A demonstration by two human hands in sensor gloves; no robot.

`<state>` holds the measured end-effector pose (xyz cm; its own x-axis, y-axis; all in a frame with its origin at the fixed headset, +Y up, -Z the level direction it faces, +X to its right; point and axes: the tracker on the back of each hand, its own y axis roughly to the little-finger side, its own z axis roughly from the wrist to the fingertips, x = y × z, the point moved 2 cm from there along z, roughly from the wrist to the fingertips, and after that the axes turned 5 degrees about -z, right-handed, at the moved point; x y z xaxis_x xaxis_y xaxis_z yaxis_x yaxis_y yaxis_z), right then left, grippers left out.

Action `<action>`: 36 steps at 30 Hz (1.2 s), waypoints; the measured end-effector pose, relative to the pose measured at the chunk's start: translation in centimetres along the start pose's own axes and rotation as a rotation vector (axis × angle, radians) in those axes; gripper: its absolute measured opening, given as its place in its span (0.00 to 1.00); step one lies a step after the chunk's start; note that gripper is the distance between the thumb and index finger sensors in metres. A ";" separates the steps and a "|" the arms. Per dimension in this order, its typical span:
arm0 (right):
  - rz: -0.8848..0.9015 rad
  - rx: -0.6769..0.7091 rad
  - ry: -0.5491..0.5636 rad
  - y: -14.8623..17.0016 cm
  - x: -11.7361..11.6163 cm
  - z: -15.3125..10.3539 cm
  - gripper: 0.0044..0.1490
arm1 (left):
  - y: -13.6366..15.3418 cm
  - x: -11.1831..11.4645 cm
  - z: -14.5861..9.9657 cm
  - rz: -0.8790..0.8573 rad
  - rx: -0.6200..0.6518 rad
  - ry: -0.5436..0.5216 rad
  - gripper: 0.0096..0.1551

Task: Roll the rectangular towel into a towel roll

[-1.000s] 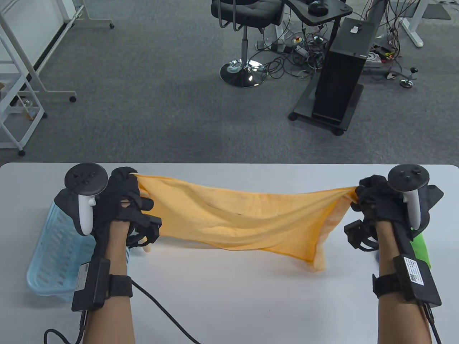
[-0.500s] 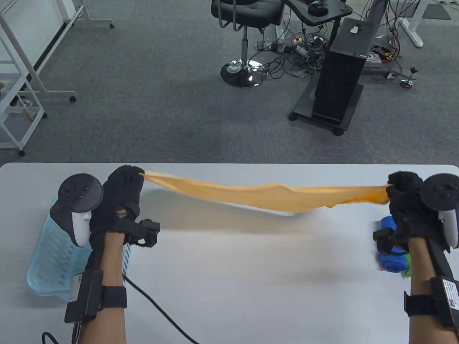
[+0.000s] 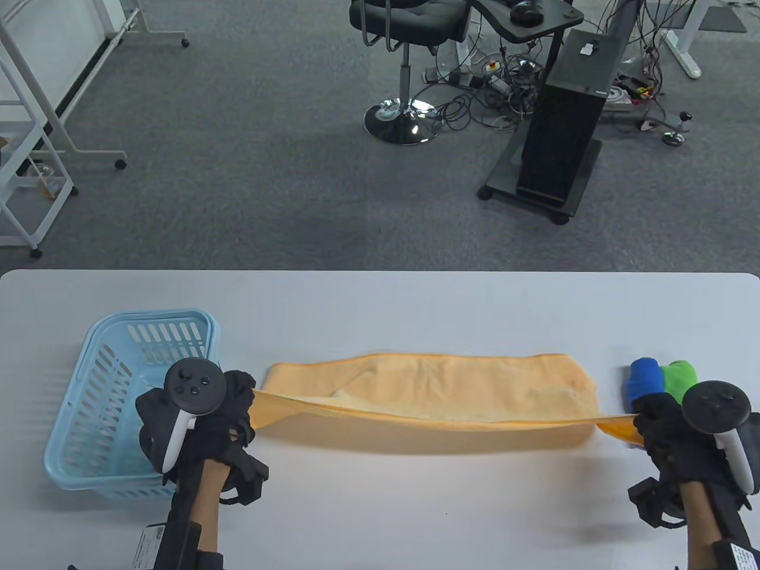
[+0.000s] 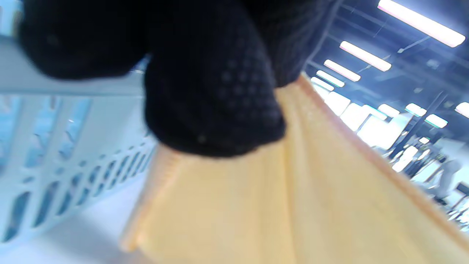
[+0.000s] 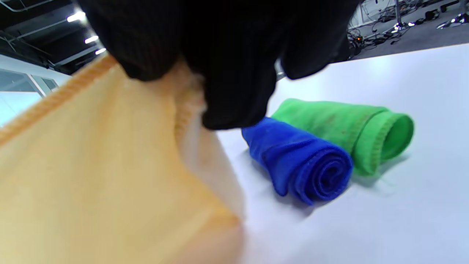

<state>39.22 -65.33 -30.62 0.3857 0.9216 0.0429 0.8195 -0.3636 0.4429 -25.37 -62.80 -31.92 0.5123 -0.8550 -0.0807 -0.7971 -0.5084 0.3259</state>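
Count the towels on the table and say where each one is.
3. The orange towel lies stretched across the middle, held by the left hand and right hand. The rolled blue towel and rolled green towel lie side by side at right.

Both hands drew back, laying the towel half down.

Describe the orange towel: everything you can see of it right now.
The orange towel is a long, pale orange terry cloth with a stitched hem along its edges. It stretches left to right across the white table, its far part lying flat on it and its near edge lifted and pulled taut, casting a shadow beneath. The left hand pinches one near corner beside the light blue basket; the right hand pinches the other, close to the rolled blue towel and green towel. It is not yet rolled.
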 end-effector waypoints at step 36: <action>-0.192 0.050 0.041 -10.3 -2.8 3.2 0.38 | -9.8 5.5 0.9 0.341 0.150 0.061 0.34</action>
<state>31.01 -64.62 -38.19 0.2037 0.9790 -0.0010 0.8967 -0.1861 0.4016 -14.99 -62.62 -36.41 0.2239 -0.9723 0.0668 -0.9608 -0.2087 0.1826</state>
